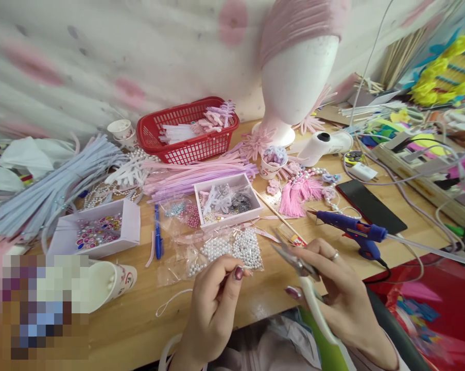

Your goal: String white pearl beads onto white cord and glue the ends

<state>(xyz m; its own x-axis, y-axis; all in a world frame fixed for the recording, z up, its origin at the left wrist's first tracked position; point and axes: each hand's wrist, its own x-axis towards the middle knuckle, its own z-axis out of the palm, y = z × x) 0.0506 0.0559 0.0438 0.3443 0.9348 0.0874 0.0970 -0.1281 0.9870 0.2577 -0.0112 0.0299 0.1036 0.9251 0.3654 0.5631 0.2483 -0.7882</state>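
Observation:
My left hand is closed in a pinch above the table's front part. A small pale end shows at its fingertips, and a thin white cord loops out from the hand's other side. My right hand grips scissors with white handles, their blades slightly apart and pointing up and left. The blades are apart from my left hand. Just beyond my left hand lie clear bags of white pearl beads.
A blue glue gun and a black phone lie to the right. White boxes of beads, a blue pen, a tipped paper cup, a red basket and a foam head stand around. Cables crowd the right.

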